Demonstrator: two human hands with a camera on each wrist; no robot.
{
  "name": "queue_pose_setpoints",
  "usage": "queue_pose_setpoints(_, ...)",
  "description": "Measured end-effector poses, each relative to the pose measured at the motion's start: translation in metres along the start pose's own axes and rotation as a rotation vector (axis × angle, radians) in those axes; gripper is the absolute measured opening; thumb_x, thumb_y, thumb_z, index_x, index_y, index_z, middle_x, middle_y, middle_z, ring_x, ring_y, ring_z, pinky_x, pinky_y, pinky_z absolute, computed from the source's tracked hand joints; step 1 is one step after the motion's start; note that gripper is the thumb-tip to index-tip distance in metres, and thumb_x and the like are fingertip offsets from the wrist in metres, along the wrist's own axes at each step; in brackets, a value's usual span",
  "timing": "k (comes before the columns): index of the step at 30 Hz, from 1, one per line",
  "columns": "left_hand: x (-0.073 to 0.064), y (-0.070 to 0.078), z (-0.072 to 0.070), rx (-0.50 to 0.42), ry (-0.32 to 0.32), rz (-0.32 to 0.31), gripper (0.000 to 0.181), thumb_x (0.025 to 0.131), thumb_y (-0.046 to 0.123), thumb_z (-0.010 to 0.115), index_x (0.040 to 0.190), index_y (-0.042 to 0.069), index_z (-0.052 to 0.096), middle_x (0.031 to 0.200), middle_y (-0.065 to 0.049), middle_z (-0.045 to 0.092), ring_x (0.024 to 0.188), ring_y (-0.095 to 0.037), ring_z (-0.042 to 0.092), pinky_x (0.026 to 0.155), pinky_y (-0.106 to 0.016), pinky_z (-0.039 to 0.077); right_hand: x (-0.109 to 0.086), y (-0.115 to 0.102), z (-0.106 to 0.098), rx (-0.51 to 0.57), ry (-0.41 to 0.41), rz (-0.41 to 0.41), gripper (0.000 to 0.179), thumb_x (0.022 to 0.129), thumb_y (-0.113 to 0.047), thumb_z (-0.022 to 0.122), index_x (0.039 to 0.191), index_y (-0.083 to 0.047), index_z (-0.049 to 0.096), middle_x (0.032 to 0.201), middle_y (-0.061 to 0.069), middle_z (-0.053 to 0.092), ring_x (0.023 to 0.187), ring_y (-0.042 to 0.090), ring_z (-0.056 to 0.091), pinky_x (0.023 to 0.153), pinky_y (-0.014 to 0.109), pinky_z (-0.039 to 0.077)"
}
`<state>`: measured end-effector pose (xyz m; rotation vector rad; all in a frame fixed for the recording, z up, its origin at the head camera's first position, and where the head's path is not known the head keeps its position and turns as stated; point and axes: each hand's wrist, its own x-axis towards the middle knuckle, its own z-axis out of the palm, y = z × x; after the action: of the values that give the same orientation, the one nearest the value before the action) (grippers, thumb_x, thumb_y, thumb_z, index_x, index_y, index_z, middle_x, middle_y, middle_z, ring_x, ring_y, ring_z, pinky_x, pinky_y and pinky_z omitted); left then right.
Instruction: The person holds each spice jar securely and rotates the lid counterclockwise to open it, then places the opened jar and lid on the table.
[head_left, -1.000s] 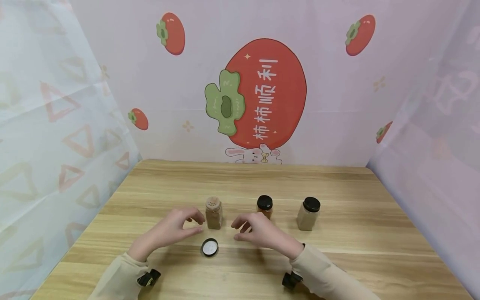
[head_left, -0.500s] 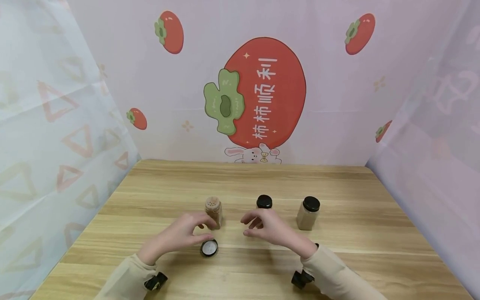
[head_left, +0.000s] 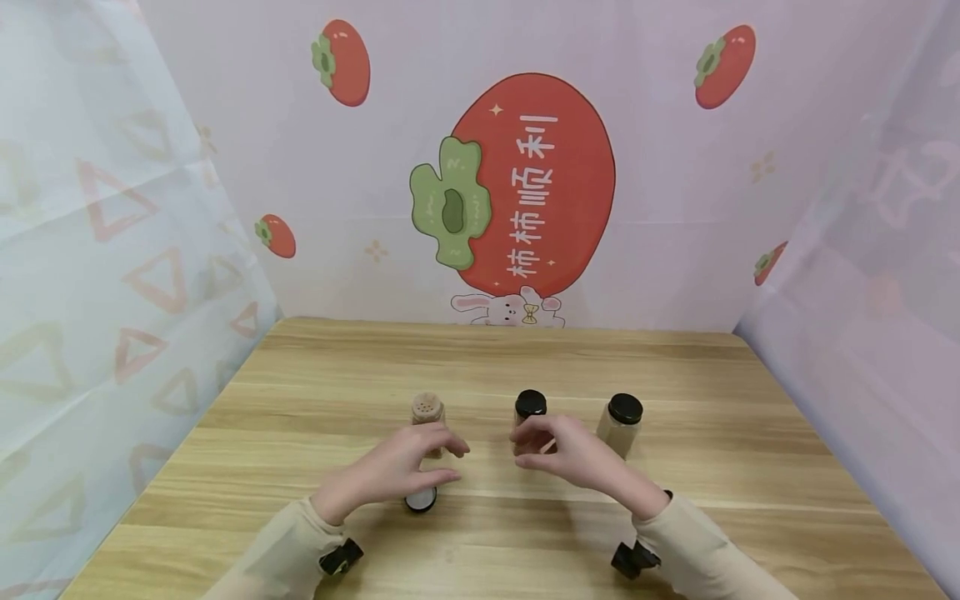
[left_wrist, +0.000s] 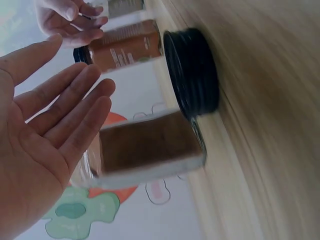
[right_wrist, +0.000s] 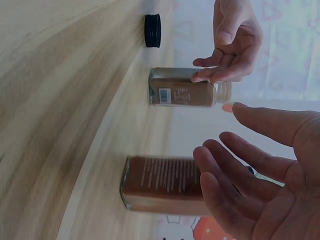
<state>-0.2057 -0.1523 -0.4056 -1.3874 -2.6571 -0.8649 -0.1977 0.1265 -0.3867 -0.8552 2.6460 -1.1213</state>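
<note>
Black-lidded square glass jar of reddish-brown powder (right_wrist: 160,184) set upright, just beyond right hand (head_left: 566,450); left hand (head_left: 405,467) farther off. Both loosely spread, nothing gripped.

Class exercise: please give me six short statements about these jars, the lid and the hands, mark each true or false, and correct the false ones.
1. The leftmost spice jar is uncapped, showing a perforated top. True.
2. The other two spice jars have lost their lids. False: the middle spice jar and the right spice jar are both capped in black.
3. The loose black lid lies with its white inner face up. True.
4. The right hand grips the loose lid. False: the right hand holds nothing and is near the middle spice jar.
5. The left hand holds nothing. True.
6. The loose lid lies beyond the jars. False: it lies nearer the person than the leftmost spice jar.
</note>
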Motion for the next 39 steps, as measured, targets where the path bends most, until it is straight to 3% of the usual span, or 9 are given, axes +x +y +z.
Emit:
queue_pose_setpoints(6, 0.013, 0.004, 0.006, -0.009, 0.015, -0.023, 0.028, 0.089, 0.021, 0.067, 0.114, 0.009, 0.062, 0.11, -0.004, 0.066, 0.103, -0.012, 0.06, 0.083, -0.027, 0.054, -0.008, 0.005, -0.01, -0.02, 0.042, 0.011, 0.025, 0.085, -0.023, 0.071, 0.104, -0.007, 0.067, 0.1, 0.005, 0.069, 0.09, 0.019, 0.066, 0.074, 0.027, 0.054)
queue_pose_setpoints(13, 0.028, 0.01, 0.013, 0.026, 0.106, -0.031, 0.03, 0.087, 0.02, 0.069, 0.113, 0.005, 0.063, 0.109, -0.004, 0.065, 0.1, -0.016, 0.062, 0.081, -0.024, 0.054, -0.012, 0.012, -0.02, -0.039, 0.091, -0.004, 0.022, 0.085, -0.019, 0.071, 0.104, -0.007, 0.068, 0.101, 0.007, 0.07, 0.087, 0.016, 0.068, 0.071, 0.025, 0.054)
queue_pose_setpoints(23, 0.044, 0.011, 0.025, 0.016, 0.184, -0.13, 0.032, 0.084, 0.021, 0.072, 0.111, 0.006, 0.064, 0.105, -0.003, 0.065, 0.097, -0.018, 0.062, 0.08, -0.029, 0.054, -0.015, 0.015, -0.033, -0.077, 0.194, 0.016, 0.022, 0.083, -0.016, 0.073, 0.102, -0.007, 0.069, 0.098, 0.008, 0.071, 0.083, 0.018, 0.069, 0.07, 0.026, 0.056)
queue_pose_setpoints(33, 0.062, 0.014, 0.028, 0.006, 0.179, -0.265, 0.041, 0.081, 0.029, 0.075, 0.113, 0.006, 0.064, 0.109, -0.006, 0.065, 0.101, -0.022, 0.062, 0.087, -0.033, 0.052, -0.008, 0.023, -0.033, -0.05, 0.278, 0.071, 0.028, 0.083, -0.018, 0.073, 0.108, -0.008, 0.067, 0.105, 0.009, 0.069, 0.091, 0.022, 0.068, 0.075, 0.031, 0.057)
queue_pose_setpoints(39, 0.071, 0.014, 0.029, -0.012, 0.185, -0.302, 0.041, 0.079, 0.027, 0.076, 0.112, 0.003, 0.064, 0.108, -0.009, 0.065, 0.101, -0.024, 0.062, 0.087, -0.036, 0.052, -0.003, 0.027, -0.031, -0.024, 0.29, 0.088, 0.031, 0.084, -0.02, 0.073, 0.112, -0.009, 0.065, 0.11, 0.008, 0.068, 0.096, 0.025, 0.067, 0.076, 0.034, 0.057)
